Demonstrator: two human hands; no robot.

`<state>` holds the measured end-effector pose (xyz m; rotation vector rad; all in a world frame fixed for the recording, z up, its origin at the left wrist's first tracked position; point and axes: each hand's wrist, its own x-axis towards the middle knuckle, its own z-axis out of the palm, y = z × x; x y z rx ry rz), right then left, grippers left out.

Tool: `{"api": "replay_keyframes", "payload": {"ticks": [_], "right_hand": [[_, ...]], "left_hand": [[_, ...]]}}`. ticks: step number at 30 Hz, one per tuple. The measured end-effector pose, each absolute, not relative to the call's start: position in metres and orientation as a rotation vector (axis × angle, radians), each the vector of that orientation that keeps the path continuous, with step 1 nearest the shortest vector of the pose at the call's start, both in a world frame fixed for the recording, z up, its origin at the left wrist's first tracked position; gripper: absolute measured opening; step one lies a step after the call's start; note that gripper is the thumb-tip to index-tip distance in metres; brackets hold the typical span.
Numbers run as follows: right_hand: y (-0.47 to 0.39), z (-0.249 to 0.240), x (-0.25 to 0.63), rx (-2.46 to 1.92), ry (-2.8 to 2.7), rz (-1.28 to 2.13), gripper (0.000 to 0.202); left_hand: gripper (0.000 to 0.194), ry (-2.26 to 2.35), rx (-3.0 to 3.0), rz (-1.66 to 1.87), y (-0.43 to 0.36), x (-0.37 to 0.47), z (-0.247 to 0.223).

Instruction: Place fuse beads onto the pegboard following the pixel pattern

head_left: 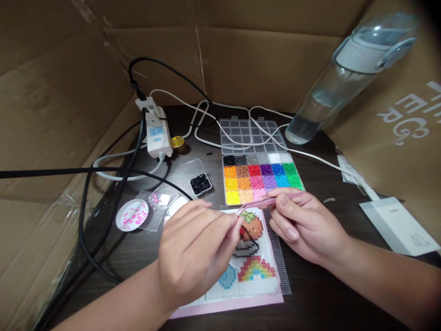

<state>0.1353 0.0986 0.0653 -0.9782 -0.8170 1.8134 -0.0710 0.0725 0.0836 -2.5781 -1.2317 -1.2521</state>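
My right hand (pixel 303 220) grips a pair of pink tweezers (pixel 267 201), their points aimed left. At those points is a tiny red bit, probably a bead (pixel 238 215), right by the fingertips of my left hand (pixel 196 248). The left thumb and finger are pinched together; what lies between them is too small to make out. Beneath both hands lies a pattern sheet (pixel 248 294) with a pink edge, showing pixel pictures of a rainbow and an orange fruit. A clear pegboard (pixel 284 276) sticks out at its right. My left hand covers much of the sheet.
Behind the sheet stands an open bead box (pixel 262 177) sorted by colour. Leftward are a small case of black beads (pixel 200 184), a white dish of pink beads (pixel 132 214) and a power strip (pixel 158 133) with cables. A water bottle (pixel 330 96) and white charger (pixel 399 225) are on the right.
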Motion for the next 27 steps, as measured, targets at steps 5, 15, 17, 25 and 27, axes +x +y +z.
{"api": "replay_keyframes", "payload": {"ticks": [5,15,17,25,27], "right_hand": [[0.0981,0.0649,0.1375,-0.908,-0.773,1.878,0.016],[0.0980,0.0633,0.1389,-0.861,-0.847,1.907,0.013],[0.0976,0.0625,0.1393,-0.843,-0.845,1.902,0.011],[0.0979,0.0672,0.1367,-0.894,-0.810,1.863,0.013],[0.0983,0.0679,0.1361,-0.899,-0.792,1.859,0.013]], "left_hand": [[0.009,-1.217,-2.590,-1.240,0.0733,-0.0707,0.0830],[0.009,-1.231,-2.621,-1.211,0.0716,-0.0712,0.0835],[0.009,-1.234,-2.624,-1.212,0.0715,-0.0708,0.0831],[0.010,-1.239,-2.618,-1.193,0.0717,-0.0714,0.0829],[0.010,-1.242,-2.610,-1.195,0.0716,-0.0710,0.0830]]}}
